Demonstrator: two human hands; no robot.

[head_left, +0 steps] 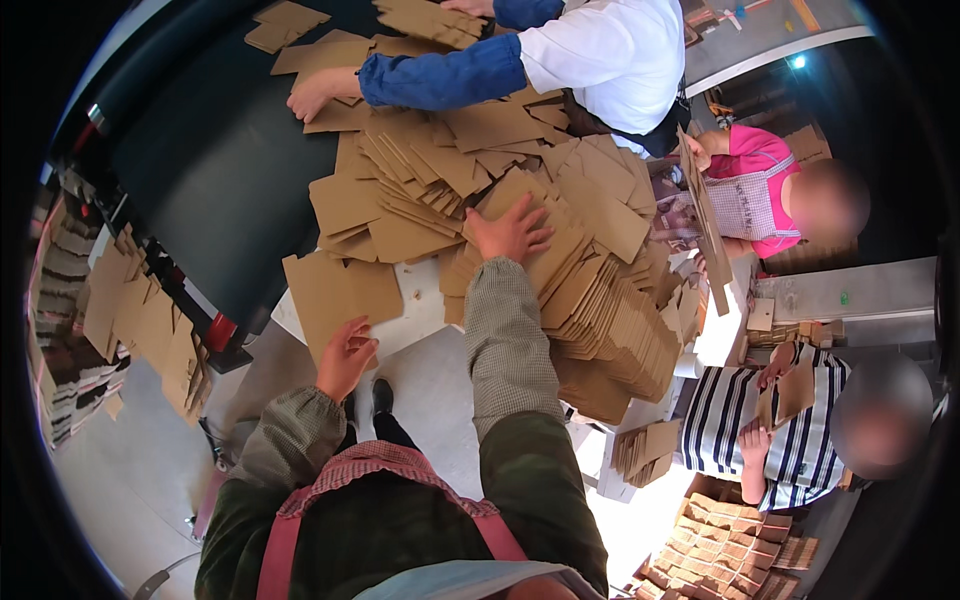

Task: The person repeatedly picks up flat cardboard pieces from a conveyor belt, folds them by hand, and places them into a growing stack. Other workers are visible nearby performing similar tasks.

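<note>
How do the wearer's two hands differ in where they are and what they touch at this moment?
The left hand is drawn back near the table's edge, gripping the lower edge of a flat cardboard sheet; the right hand is stretched farther forward. The left hand's fingers curl over that one sheet, while the right hand lies spread, palm down, on the heaped cardboard pile. Both are bare, come from checked sleeves, and touch brown cardboard.

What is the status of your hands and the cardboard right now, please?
Left hand gripping flat cardboard sheet at table edge. Right hand open, pressed flat on cardboard stack. Co-worker's hand on pile opposite.
</note>
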